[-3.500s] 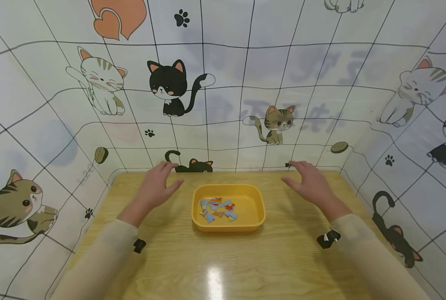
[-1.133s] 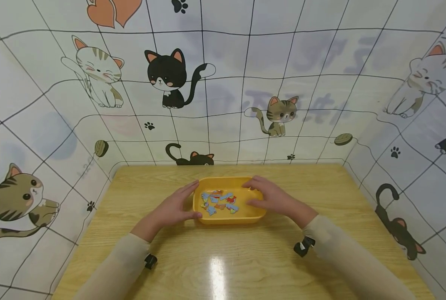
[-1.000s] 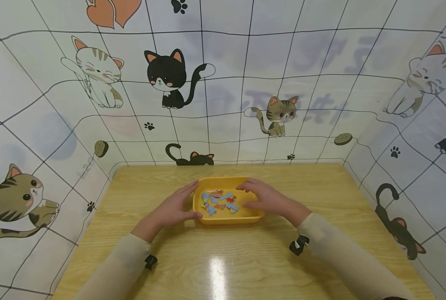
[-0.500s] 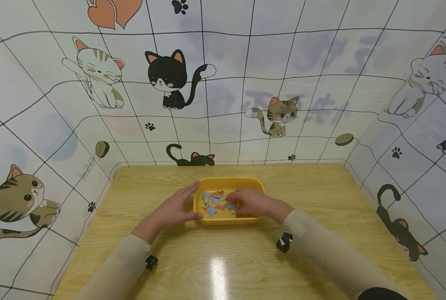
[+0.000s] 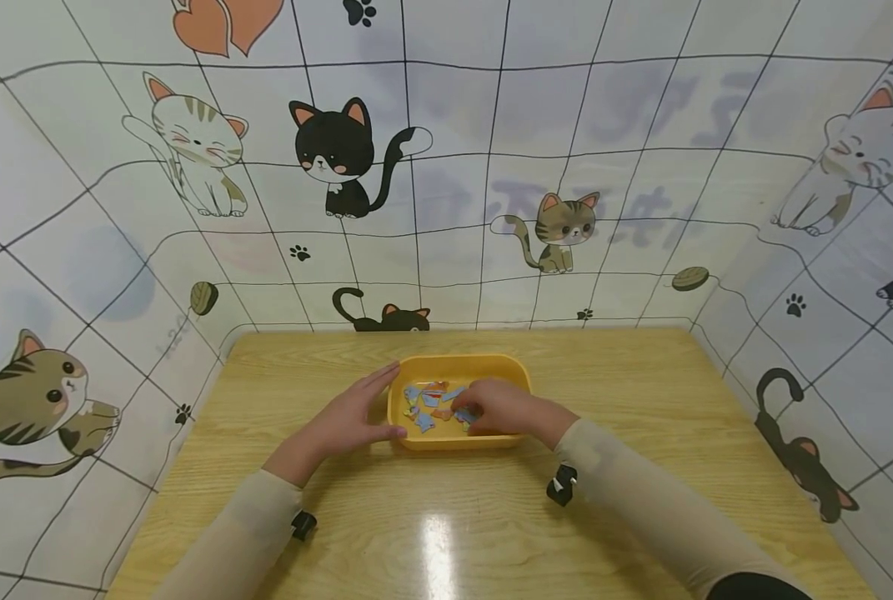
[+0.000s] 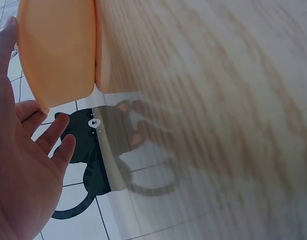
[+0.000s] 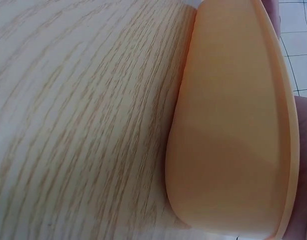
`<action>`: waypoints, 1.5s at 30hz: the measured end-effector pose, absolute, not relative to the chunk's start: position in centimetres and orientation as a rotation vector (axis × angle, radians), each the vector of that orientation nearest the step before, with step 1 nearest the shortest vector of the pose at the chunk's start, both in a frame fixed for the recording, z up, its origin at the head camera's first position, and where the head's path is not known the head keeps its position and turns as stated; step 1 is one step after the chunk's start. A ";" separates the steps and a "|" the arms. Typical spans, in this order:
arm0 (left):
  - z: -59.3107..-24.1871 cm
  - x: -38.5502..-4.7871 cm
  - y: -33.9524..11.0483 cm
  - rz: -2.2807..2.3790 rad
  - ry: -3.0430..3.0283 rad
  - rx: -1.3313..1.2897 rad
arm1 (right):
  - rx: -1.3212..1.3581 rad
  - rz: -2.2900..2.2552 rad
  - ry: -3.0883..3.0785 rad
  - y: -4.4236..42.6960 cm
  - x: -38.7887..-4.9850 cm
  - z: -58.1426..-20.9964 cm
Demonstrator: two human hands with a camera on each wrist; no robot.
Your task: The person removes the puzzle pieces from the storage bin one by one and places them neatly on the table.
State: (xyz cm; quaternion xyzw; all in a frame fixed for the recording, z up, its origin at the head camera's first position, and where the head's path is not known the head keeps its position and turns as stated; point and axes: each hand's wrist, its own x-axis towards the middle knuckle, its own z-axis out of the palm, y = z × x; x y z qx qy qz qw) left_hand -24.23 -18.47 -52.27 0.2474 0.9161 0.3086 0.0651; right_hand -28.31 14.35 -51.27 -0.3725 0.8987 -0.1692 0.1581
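While the left hand (image 5: 348, 417) grips the left end of the yellow tray (image 5: 457, 443), its thumb at the near corner and a fingertip at the far one, the right hand (image 5: 502, 408) reaches over the tray's right part from the right of the head view. The right fingers bend down among small puzzle-like pieces (image 5: 424, 422), a blue one showing just beside the fingertips; whether they pinch a piece I cannot tell. In the right wrist view the tray's wall fills the right side of the frame and hides most of that hand.

The tray sits flat a little below the centre of the head view, on a wood-grain table (image 5: 371, 517). The pieces, mostly light blue with orange and red ones, lie scattered in its left and middle part.

At the upper left of the left wrist view, one left fingertip meets the tray's rim while two others curve loosely below it. Beige sleeves (image 5: 243, 521) enter from the lower left and lower right of the head view, a small black device (image 5: 304, 525) at each wrist. Across the upper half stands a white wall covering (image 5: 454, 192) with black grid lines and cartoon cats (image 5: 333, 158).
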 end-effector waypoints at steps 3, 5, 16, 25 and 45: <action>-52.3 -24.2 -18.5 0.927 2.764 0.738 | -1.048 -0.501 2.570 14.3 -28.3 -51.3; -52.3 -24.2 -18.5 0.929 2.762 0.737 | -1.046 -0.509 2.570 14.3 -28.4 -51.4; -52.1 -24.1 -18.6 0.914 2.775 0.745 | -1.029 -0.565 2.588 14.4 -28.3 -51.1; -52.2 -24.1 -18.6 0.914 2.777 0.744 | -0.981 -0.688 2.651 15.6 -28.5 -48.8; -52.3 -24.2 -18.5 0.919 2.774 0.738 | -1.097 -1.017 2.788 22.8 -28.8 -47.5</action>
